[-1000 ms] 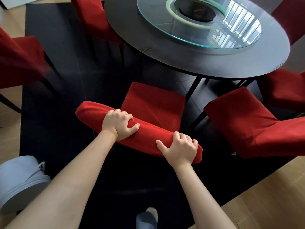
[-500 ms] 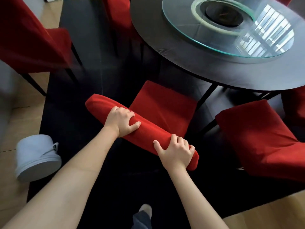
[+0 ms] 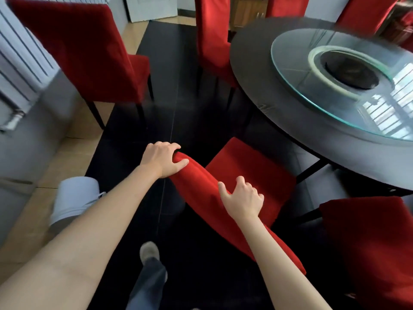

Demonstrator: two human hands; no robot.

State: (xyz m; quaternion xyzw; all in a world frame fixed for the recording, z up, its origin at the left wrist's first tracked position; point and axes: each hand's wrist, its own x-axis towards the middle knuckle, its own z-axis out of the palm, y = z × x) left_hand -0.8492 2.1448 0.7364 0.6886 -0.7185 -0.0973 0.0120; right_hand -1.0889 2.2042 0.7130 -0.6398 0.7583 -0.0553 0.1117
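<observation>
Dining room, black floor, round dark table (image 3: 268, 97) with glass turntable (image 3: 297, 70) at right. Red chair (image 3: 252, 173) stands just beside the table edge, seat toward the table, backrest (image 3: 201, 195) toward the person. Left hand (image 3: 162, 158) grips the far end of the backrest, fingers curled over it, thumb on the near side. Right hand (image 3: 242, 199) holds the backrest near its middle, fingers loosely curled over the top, thumb spread. White bucket (image 3: 73, 200) on floor at left, another red chair (image 3: 89, 52) beyond it
</observation>
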